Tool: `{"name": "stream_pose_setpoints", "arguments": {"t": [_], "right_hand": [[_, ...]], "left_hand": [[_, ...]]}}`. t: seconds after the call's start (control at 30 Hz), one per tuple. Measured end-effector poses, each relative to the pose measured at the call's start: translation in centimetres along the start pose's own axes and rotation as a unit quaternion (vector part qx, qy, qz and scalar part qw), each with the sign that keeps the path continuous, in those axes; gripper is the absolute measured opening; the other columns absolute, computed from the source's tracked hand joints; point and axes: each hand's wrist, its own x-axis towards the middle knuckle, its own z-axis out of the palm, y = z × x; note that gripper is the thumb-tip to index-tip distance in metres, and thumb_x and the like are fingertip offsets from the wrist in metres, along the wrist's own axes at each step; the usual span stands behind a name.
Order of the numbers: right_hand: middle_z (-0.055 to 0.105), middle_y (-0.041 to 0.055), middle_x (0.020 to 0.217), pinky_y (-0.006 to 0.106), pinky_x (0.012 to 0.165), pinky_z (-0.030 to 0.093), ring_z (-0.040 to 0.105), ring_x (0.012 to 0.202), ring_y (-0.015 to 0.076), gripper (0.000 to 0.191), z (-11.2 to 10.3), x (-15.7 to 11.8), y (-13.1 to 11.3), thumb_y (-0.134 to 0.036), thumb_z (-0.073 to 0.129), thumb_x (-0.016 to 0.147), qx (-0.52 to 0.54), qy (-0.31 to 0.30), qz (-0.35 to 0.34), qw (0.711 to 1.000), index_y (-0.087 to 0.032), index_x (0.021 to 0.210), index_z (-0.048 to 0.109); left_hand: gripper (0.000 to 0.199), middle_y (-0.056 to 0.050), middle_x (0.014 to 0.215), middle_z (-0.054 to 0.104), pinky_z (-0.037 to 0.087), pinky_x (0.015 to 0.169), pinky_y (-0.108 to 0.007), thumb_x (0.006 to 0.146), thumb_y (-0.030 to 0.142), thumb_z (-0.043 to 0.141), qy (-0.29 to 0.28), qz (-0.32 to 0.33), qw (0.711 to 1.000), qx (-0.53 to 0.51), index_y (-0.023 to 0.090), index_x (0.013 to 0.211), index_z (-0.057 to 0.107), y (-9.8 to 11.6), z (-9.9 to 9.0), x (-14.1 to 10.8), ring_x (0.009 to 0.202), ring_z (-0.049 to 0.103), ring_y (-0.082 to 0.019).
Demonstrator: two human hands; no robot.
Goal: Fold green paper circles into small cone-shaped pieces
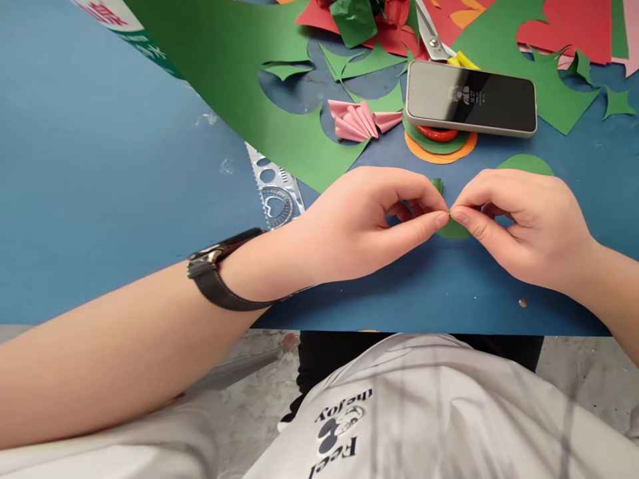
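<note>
Near the table's front edge, my left hand (389,223) and my right hand (524,226) meet at the fingertips, each in a pinch. Between and behind the fingertips shows a small piece of green paper (453,229), mostly hidden by the fingers; a bit of it stands up behind my left fingers. Whether both pinches grip it is hard to see, as the tips cover the spot. Beyond my left hand lies a bundle of pink paper cones (357,121). A green paper circle (526,163) lies partly behind my right hand.
A phone (472,98) rests on stacked green and orange paper circles (442,154). Scissors (433,43) lie behind it. Cut green sheets (239,73) and red paper (579,30) cover the table's far side. A clear stencil ruler (274,193) lies beside my left wrist on the blue table (100,166).
</note>
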Motion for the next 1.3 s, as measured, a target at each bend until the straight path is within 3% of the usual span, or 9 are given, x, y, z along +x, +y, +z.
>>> {"name": "stream_pose_setpoints", "arguments": {"t": [0.5, 0.73, 0.93, 1.17, 1.3], "right_hand": [[0.076, -0.0005, 0.081, 0.032, 0.067, 0.054, 0.068, 0.07, 0.0164, 0.015, 0.2, 0.0, -0.82, -0.023, 0.065, 0.099, 0.055, -0.012, 0.094, 0.994, -0.027, 0.085, 0.069], [0.076, -0.0008, 0.078, 0.03, 0.067, 0.056, 0.07, 0.071, 0.0148, 0.013, 0.28, 0.06, -0.72, -0.022, 0.066, 0.098, 0.078, 0.004, 0.115, 0.99, -0.022, 0.086, 0.07], [0.074, -0.0017, 0.073, 0.027, 0.058, 0.054, 0.067, 0.061, 0.0114, 0.013, 0.35, 0.01, -0.86, -0.022, 0.068, 0.098, 0.125, -0.001, 0.147, 0.981, -0.019, 0.086, 0.072], [0.075, -0.0017, 0.072, 0.03, 0.06, 0.063, 0.071, 0.062, 0.0155, 0.015, 0.47, 0.09, -1.02, -0.023, 0.07, 0.098, 0.184, -0.01, 0.196, 0.963, -0.027, 0.083, 0.072], [0.076, -0.0008, 0.075, 0.027, 0.061, 0.065, 0.073, 0.063, 0.0142, 0.014, 0.43, 0.08, -1.02, -0.021, 0.07, 0.098, 0.185, 0.002, 0.195, 0.963, -0.024, 0.084, 0.072]], "left_hand": [[0.015, -0.003, 0.081, 0.071, 0.051, 0.064, -0.031, 0.094, 0.032, 0.071, 0.015, -0.022, 1.0, -0.009, 0.02, 0.085, 0.069, -0.43, 0.37, -0.19, 0.071, 0.06, -0.016], [0.015, -0.004, 0.083, 0.074, 0.052, 0.069, -0.035, 0.096, 0.035, 0.071, 0.015, 0.005, 1.0, 0.01, 0.024, 0.086, 0.072, -0.68, 0.38, -0.13, 0.072, 0.062, -0.018], [0.014, -0.003, 0.078, 0.072, 0.05, 0.062, -0.03, 0.093, 0.031, 0.073, 0.026, -0.034, 0.999, -0.026, 0.02, 0.084, 0.072, -0.37, 0.34, -0.19, 0.068, 0.061, -0.015], [0.024, -0.003, 0.079, 0.072, 0.048, 0.062, -0.03, 0.092, 0.042, 0.078, 0.023, -0.047, 0.998, -0.038, 0.02, 0.085, 0.07, -0.52, 0.53, -0.11, 0.068, 0.06, -0.015], [0.021, -0.004, 0.082, 0.072, 0.046, 0.064, -0.03, 0.097, 0.038, 0.069, 0.009, -0.039, 0.999, -0.003, 0.019, 0.089, 0.073, -0.29, 0.4, -0.13, 0.072, 0.059, -0.016]]}}
